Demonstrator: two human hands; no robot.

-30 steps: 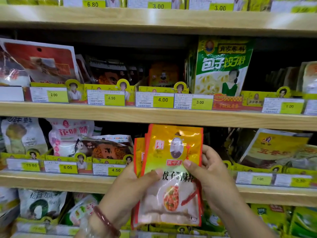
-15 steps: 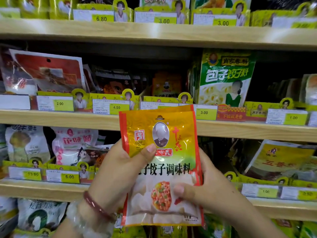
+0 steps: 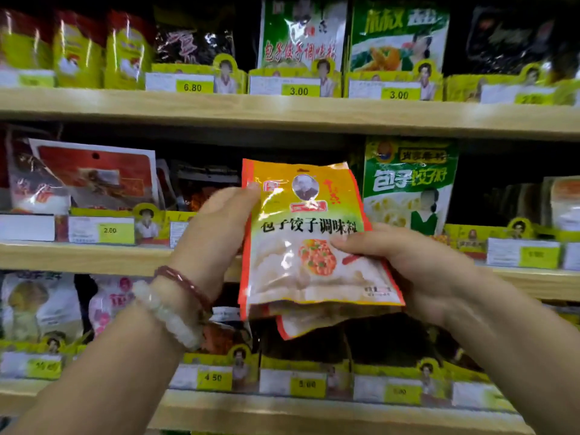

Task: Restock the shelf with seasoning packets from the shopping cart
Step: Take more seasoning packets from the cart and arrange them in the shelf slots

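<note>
I hold a small stack of orange-and-yellow seasoning packets (image 3: 307, 246) upright in front of the middle shelf (image 3: 94, 257). My left hand (image 3: 216, 233) grips the stack's left edge, thumb near the top corner. My right hand (image 3: 417, 268) holds the right side, thumb pressed on the front over the dumpling picture. A second packet's lower corner (image 3: 301, 328) pokes out under the front one. The shopping cart is out of view.
Wooden shelves hold rows of packets behind yellow price-tag holders. A green-and-white packet (image 3: 408, 186) stands just right of the stack. A red packet (image 3: 94, 174) leans at the left. The top shelf (image 3: 282, 111) carries green packets (image 3: 301, 36) tagged 3.00.
Both hands have lifted the packets from the lower shelf level up to the middle shelf. The view has tilted upward, so the top shelf now shows.
</note>
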